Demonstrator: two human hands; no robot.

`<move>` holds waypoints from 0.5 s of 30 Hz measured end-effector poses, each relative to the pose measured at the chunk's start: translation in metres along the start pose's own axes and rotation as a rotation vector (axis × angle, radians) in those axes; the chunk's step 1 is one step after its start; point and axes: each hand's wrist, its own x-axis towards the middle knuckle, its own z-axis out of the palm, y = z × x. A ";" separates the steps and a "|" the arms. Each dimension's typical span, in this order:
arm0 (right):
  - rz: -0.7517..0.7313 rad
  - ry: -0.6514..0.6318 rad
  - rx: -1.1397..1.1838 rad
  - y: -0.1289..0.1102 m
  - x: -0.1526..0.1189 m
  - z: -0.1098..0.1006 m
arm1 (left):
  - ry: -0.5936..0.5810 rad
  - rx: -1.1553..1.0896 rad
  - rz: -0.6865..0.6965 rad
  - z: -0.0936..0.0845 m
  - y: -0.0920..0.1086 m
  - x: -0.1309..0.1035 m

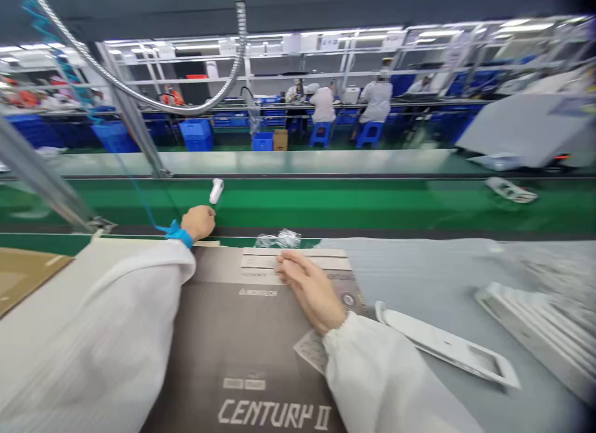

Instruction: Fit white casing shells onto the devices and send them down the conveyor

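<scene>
A dark box printed "CENTURY II" (242,340) lies in front of me. Over its upper part is my right hand (311,287), fingers loosely extended, with nothing visible in them. My left hand (198,222), with a blue band at the wrist, reaches past the box's far left corner to the green belt (326,203). Just beyond its fingertips is a small white piece (216,191); the fingers are curled and partly hidden, and contact is unclear. A patterned paper piece (313,351) lies beside my right sleeve. Crumpled clear plastic (285,238) sits at the box's far edge.
Right of the box, a long white plastic part (447,343) and a stack of white parts (535,333) lie on a grey sheet. Another white part (511,190) is on the belt. Brown cardboard (28,274) is at left. Metal posts rise there; people sit beyond.
</scene>
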 end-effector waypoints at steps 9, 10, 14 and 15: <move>-0.215 -0.057 -1.024 -0.071 -0.084 -0.054 | -0.015 -0.425 0.060 0.030 0.044 -0.094; -0.223 -0.014 -1.131 -0.080 -0.096 -0.074 | 0.016 -0.444 0.062 0.037 0.045 -0.104; -0.146 0.103 -1.467 -0.098 -0.123 -0.152 | 0.128 -0.395 0.160 0.058 0.047 -0.124; -0.116 0.122 -1.498 -0.100 -0.126 -0.164 | 0.137 -0.384 0.193 0.062 0.047 -0.124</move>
